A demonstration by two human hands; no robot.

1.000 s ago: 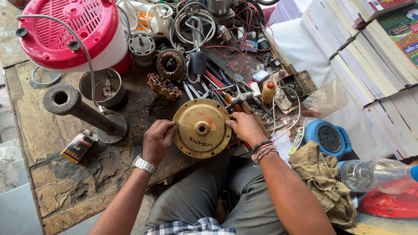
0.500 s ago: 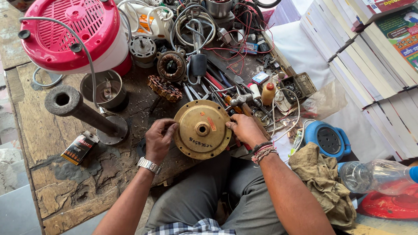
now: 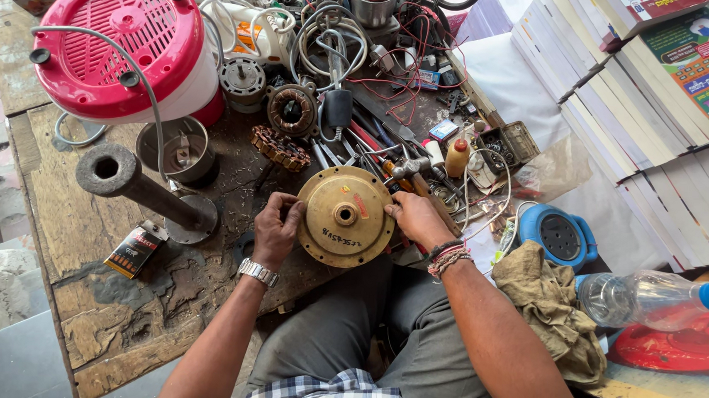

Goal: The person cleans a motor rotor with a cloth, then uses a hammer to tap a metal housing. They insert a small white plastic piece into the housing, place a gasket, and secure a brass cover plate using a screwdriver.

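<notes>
- Low in the middle of the frame are the person's knees in grey trousers point(image 3: 361, 349), with a checked shirt at the bottom edge.
- The left hand point(image 3: 276, 231) wears a silver watch point(image 3: 258, 273). Its fingers are curled round the left edge of a round gold metal cover point(image 3: 345, 217) and hold it.
- The right hand point(image 3: 415, 220) has bead bands at the wrist. Its fingers press on the right edge of the same cover and grip it.
- The cover sits in the middle of the frame, at the near edge of the wooden counter point(image 3: 62, 220), with a small hole in its middle.
- To the right lie a dirty rag point(image 3: 551, 308), a blue round thing point(image 3: 560, 237), a clear bottle point(image 3: 655, 296) with a blue cap and a red plate point(image 3: 685, 347).
- To the left of the hands are a small black and red box point(image 3: 135, 248) and a grey metal pipe point(image 3: 135, 188) on a round foot.
- Just past the cover are tools, a tiny bottle point(image 3: 456, 158) with a red cap and a ring of copper wire point(image 3: 280, 148).
- At the upper left stands a pink and white fan thing point(image 3: 120, 41).
- At the top middle is a heap of wires point(image 3: 341, 32).
- At the upper right are piles of books point(image 3: 651, 120).
</notes>
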